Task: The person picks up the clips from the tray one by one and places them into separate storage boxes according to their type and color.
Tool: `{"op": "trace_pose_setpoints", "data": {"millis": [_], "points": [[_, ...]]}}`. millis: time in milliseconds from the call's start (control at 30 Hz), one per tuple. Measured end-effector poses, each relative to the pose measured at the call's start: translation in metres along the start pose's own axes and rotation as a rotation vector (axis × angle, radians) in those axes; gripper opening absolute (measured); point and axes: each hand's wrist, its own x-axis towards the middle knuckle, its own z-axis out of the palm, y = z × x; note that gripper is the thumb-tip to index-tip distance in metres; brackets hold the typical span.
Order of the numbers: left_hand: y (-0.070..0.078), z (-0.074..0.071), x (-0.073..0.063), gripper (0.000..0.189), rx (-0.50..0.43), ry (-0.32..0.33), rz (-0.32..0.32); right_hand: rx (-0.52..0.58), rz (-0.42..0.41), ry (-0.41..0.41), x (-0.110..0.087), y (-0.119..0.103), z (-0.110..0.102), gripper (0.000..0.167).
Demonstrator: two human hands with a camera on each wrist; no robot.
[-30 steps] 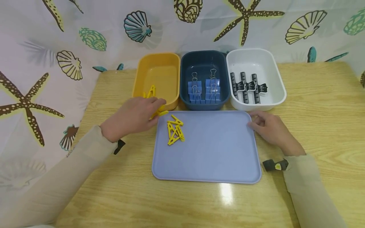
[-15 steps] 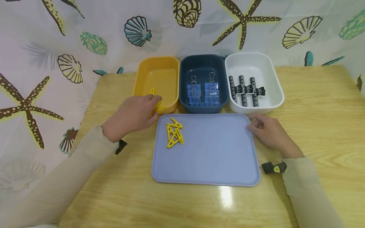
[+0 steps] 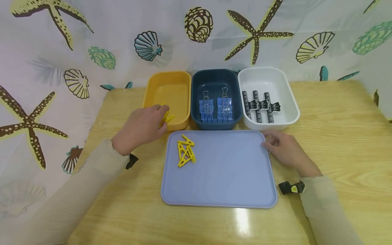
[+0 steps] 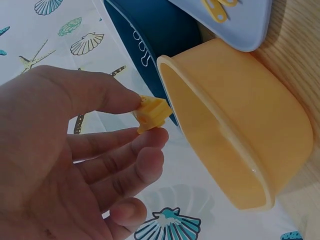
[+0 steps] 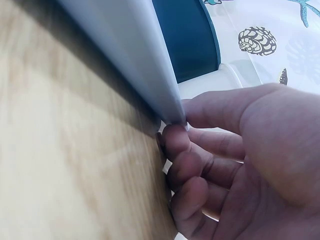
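My left hand (image 3: 141, 126) is over the near left part of the yellow-orange bin (image 3: 183, 126). Thumb and fingertips pinch a yellow clothespin (image 4: 152, 114), seen end-on in the left wrist view close to the bin's rim. Several more yellow clothespins (image 3: 185, 156) lie in a loose pile on the upper left of the pale blue tray (image 3: 226, 180). At the tray's far right corner my right hand (image 3: 283, 148) grips the edge, thumb on top and the index fingertip below, its other fingers curled (image 5: 187, 200). My left hand hides part of the bin's inside.
Right of the yellow-orange bin stands a dark blue bin (image 3: 214, 75) with blue binder clips (image 3: 225, 110). Beside that, a white bin (image 3: 284, 117) holds black-and-white patterned clips (image 3: 263, 105). The bins line the back of the wooden table (image 3: 337, 129), before a shell-print cloth (image 3: 171, 20).
The head view has tilted up, so everything sits lower in it. My left hand has moved back and slightly left, farther over the bin, with the clothespin. My right hand stays on the tray corner.
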Motion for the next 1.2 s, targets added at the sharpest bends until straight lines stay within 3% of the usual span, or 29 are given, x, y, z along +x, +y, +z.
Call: {"op": "trace_pose_setpoints", "data": {"millis": [333, 767, 1200], "points": [[-0.006, 0.004, 0.004, 0.027, -0.018, 0.03, -0.041, -0.009, -0.018, 0.011, -0.001, -0.002, 0.001, 0.035], [-0.007, 0.004, 0.011, 0.038, -0.107, -0.004, -0.146, -0.009, -0.02, 0.014, 0.0, 0.001, 0.001, 0.035], [-0.011, 0.01, 0.016, 0.037, -0.101, 0.024, -0.164, -0.012, -0.022, 0.017, 0.0, 0.001, 0.002, 0.034]]}}
